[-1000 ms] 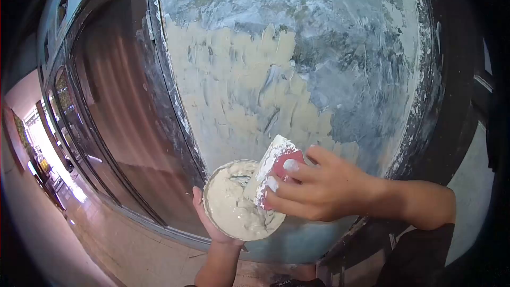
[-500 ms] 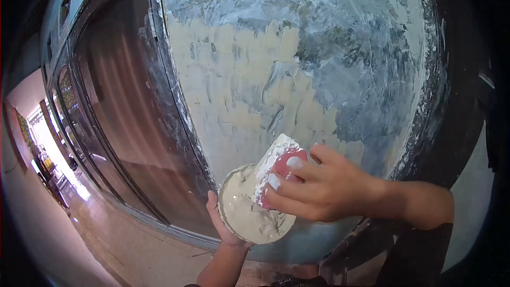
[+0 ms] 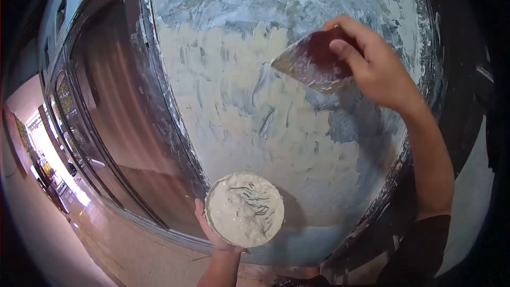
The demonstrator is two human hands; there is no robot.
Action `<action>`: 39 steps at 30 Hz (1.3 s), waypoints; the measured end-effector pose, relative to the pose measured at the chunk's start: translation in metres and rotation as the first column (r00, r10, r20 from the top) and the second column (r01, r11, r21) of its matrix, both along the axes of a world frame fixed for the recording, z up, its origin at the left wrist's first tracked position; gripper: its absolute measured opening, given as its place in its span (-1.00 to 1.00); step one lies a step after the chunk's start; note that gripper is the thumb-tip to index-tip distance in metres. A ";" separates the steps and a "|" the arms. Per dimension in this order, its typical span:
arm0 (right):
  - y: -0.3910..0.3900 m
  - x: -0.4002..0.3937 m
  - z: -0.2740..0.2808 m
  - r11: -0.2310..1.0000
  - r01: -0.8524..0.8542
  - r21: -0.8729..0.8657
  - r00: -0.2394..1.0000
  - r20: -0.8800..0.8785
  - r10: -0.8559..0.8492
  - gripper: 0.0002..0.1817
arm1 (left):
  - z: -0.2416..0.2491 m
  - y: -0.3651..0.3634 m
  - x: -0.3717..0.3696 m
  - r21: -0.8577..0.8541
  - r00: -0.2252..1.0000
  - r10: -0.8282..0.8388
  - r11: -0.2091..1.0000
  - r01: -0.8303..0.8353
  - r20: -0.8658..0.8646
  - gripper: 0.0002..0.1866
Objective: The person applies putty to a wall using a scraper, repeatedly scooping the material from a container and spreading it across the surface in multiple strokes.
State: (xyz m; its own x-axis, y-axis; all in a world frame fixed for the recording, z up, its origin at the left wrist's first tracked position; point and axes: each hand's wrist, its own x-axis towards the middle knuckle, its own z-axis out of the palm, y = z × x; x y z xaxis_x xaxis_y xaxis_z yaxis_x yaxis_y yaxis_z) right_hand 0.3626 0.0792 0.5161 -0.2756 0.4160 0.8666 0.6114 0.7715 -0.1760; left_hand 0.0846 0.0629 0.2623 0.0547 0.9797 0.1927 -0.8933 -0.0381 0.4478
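Note:
My left hand [image 3: 215,234] holds a round bowl [image 3: 208,208] from its left and lower side, low in the view. Thick cream paste [image 3: 244,210] fills the bowl, its surface ridged. Higher up, my right hand [image 3: 366,58] grips a red flat spreader [image 3: 319,56] between thumb and fingers. The spreader, smeared with paste along its lower edge, is tilted at the wall [image 3: 345,122]; whether it touches is hard to tell. Cream paste [image 3: 212,85] covers the wall's left and middle part in uneven strokes, beside bare blue-grey patches.
A dark-framed door or window with a brownish pane [image 3: 122,106] stands left of the wall. Tiled floor [image 3: 133,244] runs below it, toward a bright opening [image 3: 53,154] at far left. A dark frame [image 3: 435,64] borders the wall on the right.
My right hand has lifted the spreader from the bowl, up and to the right, to the upper wall. The bowl has shifted slightly left and down, and its paste is now fully visible.

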 end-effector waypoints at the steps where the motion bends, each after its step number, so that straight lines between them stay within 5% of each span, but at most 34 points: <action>1: 0.004 0.008 0.010 0.997 0.077 0.016 0.997 -0.018 -0.077 -0.84 | -0.003 0.002 -0.001 0.002 1.000 -0.003 1.000 0.003 -0.002 -0.04; 5: 0.025 0.021 0.023 0.948 0.277 0.159 0.961 -0.071 -0.268 -0.73 | -0.003 -0.001 -0.001 0.203 0.979 -0.176 0.967 0.154 0.098 -0.07; 7: 0.033 0.022 0.025 0.937 0.294 0.191 0.956 -0.046 -0.290 -0.71 | -0.009 0.003 -0.003 0.109 0.999 -0.011 0.994 0.005 0.048 -0.08; 17: 0.065 0.006 0.014 0.813 0.435 0.388 0.880 0.008 -0.475 -0.71 | -0.010 0.003 -0.010 0.039 0.996 0.092 0.995 -0.093 0.011 -0.08; 23: 0.069 0.014 0.024 0.826 0.423 0.372 0.903 -0.097 -0.419 -0.70 | -0.012 0.003 -0.012 0.035 0.993 0.116 0.993 -0.117 0.011 -0.07; 29: 0.073 0.008 0.014 0.845 0.412 0.343 0.897 0.014 -0.443 -0.69 | -0.012 0.003 -0.013 0.031 0.994 0.110 0.993 -0.110 0.008 -0.09; 31: 0.076 0.012 0.022 0.781 0.474 0.406 0.869 -0.074 -0.489 -0.68 | -0.005 -0.001 -0.008 0.031 0.995 0.043 0.998 -0.046 0.095 -0.09; 32: 0.076 0.016 0.028 0.822 0.461 0.335 0.885 -0.112 -0.452 -0.66 | -0.018 0.007 -0.014 0.075 0.993 0.108 0.992 -0.105 -0.039 -0.09; 35: 0.076 0.022 0.028 0.849 0.417 0.324 0.909 -0.139 -0.394 -0.64 | -0.018 0.007 -0.013 0.078 0.996 0.085 0.993 -0.085 0.010 -0.08; 39: 0.076 0.010 0.009 0.882 0.365 0.298 0.928 -0.038 -0.371 -0.68 | -0.016 0.004 -0.013 0.053 0.994 0.106 0.993 -0.106 0.005 -0.07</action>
State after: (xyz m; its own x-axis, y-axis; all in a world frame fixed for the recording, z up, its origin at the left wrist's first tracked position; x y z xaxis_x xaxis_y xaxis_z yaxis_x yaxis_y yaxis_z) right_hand 0.3727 0.1548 0.5253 -0.1708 0.2179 0.9609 0.8622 0.5051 0.0387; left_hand 0.0716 0.0666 0.2464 -0.0496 0.9685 0.2441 -0.8839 -0.1564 0.4408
